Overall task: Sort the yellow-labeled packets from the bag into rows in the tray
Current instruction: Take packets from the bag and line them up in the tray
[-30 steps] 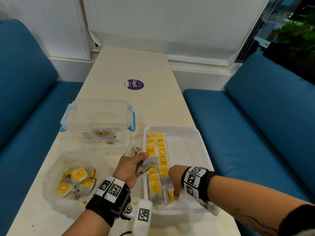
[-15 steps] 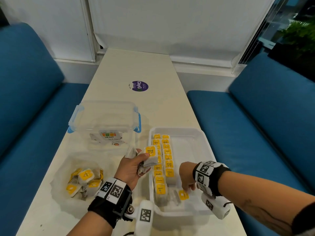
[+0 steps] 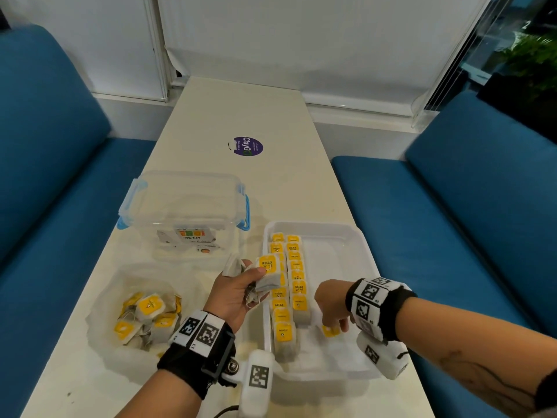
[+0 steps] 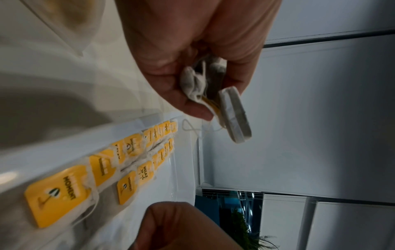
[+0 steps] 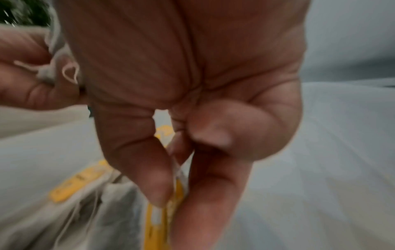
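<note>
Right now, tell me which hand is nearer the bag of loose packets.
Left. The left hand grips packets just right of the bag; the right hand is farther right, over the tray.

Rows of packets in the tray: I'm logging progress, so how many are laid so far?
2. The first row lies along the tray's left wall, the second row beside it on the right. The right hand pinches another packet next to them.

The white table [image 3: 241, 110] bears a tray [image 3: 355, 239], bag [image 3: 102, 312], clear box [image 3: 180, 203] and purple sticker [image 3: 248, 146].
</note>
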{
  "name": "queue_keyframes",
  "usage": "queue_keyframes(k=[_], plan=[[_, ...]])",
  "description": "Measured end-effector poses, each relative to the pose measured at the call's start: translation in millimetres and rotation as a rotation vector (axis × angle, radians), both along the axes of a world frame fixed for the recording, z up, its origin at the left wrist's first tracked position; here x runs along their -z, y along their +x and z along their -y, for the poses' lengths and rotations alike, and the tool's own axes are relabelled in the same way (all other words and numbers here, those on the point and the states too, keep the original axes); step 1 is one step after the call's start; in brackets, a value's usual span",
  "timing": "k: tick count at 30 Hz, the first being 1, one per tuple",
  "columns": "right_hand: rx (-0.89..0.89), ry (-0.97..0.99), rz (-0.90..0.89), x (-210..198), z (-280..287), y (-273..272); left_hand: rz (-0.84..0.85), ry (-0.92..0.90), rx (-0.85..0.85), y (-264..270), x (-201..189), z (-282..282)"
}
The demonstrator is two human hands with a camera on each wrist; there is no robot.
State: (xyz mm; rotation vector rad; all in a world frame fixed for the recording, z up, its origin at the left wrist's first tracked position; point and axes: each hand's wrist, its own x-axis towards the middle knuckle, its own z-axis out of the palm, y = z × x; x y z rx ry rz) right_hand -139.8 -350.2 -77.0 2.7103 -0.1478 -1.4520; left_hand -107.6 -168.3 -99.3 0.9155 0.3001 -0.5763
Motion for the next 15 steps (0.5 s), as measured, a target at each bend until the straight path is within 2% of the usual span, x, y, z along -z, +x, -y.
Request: queue_keyframes(k=[5, 8, 11, 15], plan=[[-0.195, 0.13, 0.128, -14.4, -7.0, 6.3, 0.001, -0.001, 0.005, -1.7, 0.3, 0.1], [-0.261, 0.163, 0.096, -9.6, -19.7, 13.4, 0.021, 0.003, 0.015, -3.8, -3.2, 2.7], [-0.25, 0.179, 0.107, -4.6, -30.1, 19.4, 0.036, 0.007, 0.024, -5.4, -6.2, 2.8], [-0.145, 0.17, 0.211, 1.5, -35.3, 23.8, 0.048, 0.011, 0.031, -9.1, -8.3, 0.6]])
